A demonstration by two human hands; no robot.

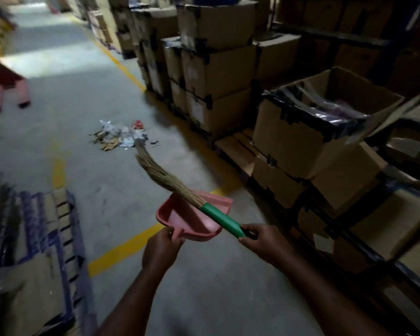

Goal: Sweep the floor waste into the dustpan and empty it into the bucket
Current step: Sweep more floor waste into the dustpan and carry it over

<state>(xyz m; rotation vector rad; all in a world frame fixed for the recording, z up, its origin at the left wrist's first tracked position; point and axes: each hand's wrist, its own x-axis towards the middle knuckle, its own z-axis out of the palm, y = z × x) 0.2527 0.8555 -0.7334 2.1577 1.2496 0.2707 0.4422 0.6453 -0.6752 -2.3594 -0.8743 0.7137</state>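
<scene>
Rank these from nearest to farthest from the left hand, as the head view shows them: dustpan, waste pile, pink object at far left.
1. Dustpan: held by the left hand itself, just ahead of it.
2. Waste pile: on the floor ahead, mid-aisle.
3. Pink object: farther up the aisle, at the far left edge; too blurred to identify.

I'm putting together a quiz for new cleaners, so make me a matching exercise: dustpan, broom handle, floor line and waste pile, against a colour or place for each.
Column one:
1. dustpan
2. broom handle
3. floor line
4. waste pile

Column two:
A. yellow
B. pink
C. lying on the floor further up the aisle
D. green

Pairs: 1-B, 2-D, 3-A, 4-C
</scene>
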